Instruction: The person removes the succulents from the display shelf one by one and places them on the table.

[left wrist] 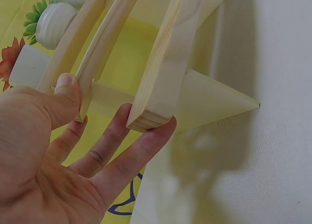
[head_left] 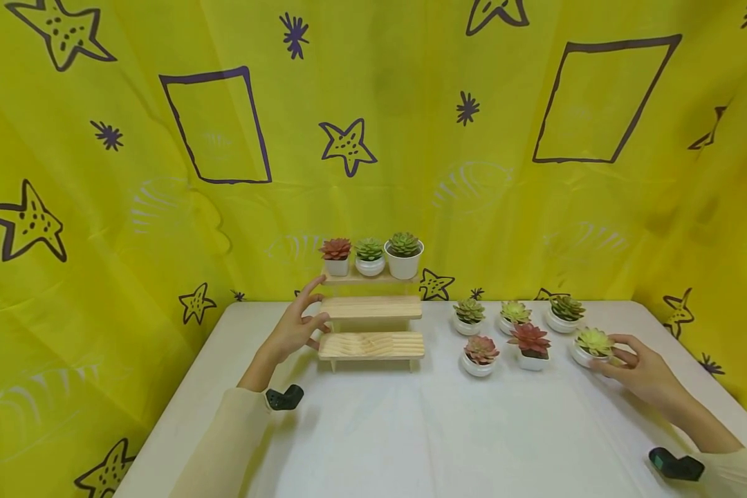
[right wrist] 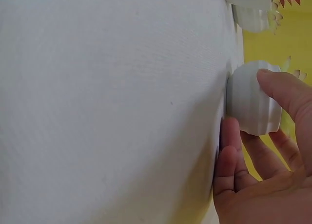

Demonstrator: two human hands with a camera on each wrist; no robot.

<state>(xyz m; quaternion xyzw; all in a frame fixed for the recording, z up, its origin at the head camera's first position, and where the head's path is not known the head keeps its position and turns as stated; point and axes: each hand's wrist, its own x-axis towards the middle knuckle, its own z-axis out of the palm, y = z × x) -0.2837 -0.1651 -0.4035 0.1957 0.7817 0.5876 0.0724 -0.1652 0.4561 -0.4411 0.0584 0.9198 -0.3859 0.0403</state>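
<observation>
Right hand (head_left: 644, 371) grasping a pale-green succulent in a round white pot (head_left: 591, 349)

Its grip is pinching the pot at the white surface's (head_left: 504, 429) right side. The three-tiered pale wooden stand (head_left: 371, 308) is standing well leftward, planks running left to right; the left hand (head_left: 291, 328) is resting loosely spread fingers against its left end. Fingers are partly covering the pot, leaving its contact with the surface unclear.

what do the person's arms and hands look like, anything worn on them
Both arms wear pale cream long sleeves: the left sleeve and the right sleeve. The left hand and right hand are bare, with no gloves. Near each wrist sits a small, dark, angular device, one on the left and one on the right.
</observation>
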